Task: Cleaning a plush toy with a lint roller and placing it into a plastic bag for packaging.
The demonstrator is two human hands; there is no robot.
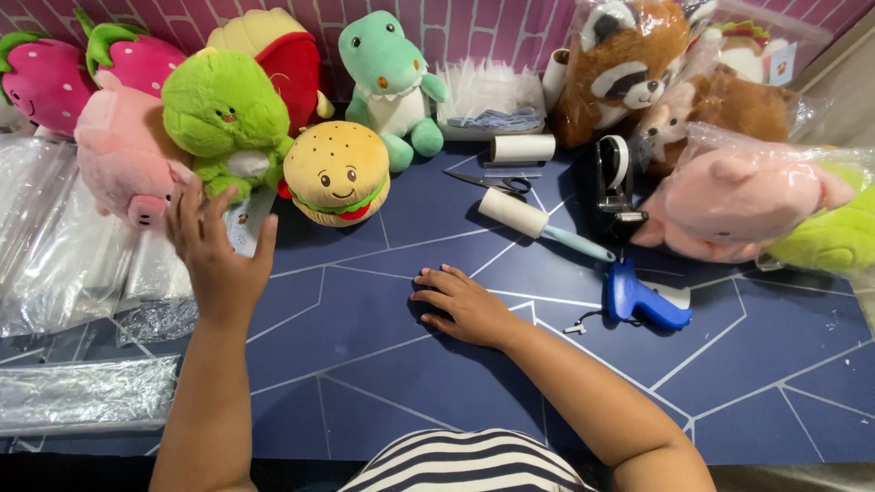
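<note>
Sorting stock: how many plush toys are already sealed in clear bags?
3, maybe more hidden: a raccoon at top right, a brown toy beside it, and a pink pig below. A green one is partly cut off.

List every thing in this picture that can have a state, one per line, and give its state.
Left hand: open, raised, reaching toward the pink plush.
Right hand: flat on the blue mat, holding nothing.
Scissors: closed, lying flat.
Lint roller: lying on its side.
Blue tagging gun: lying on its side.
Raccoon plush: bagged.
Burger plush: unbagged, upright.
</note>
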